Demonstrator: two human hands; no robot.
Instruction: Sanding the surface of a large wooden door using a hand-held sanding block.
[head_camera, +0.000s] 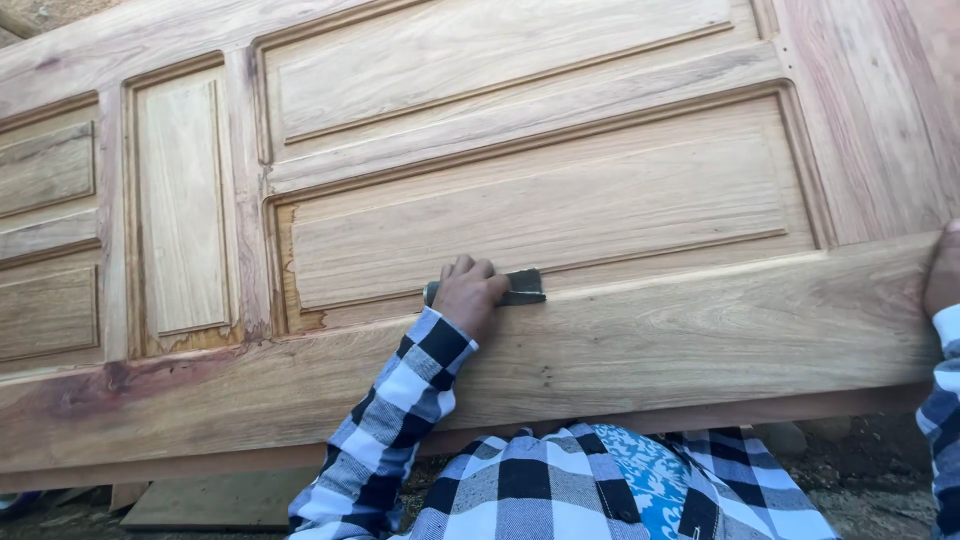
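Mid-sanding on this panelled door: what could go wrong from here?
1. The left hand presses a small dark sanding pad along the panel's lower moulding edge; it may round that crisp profile.
2. The door appears steadied only by the right hand at its edge, so it might shift.

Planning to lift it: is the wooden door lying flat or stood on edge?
On edge, tilted: the door rises from the ground, right hand gripping its side, left hand pressing sandpaper.
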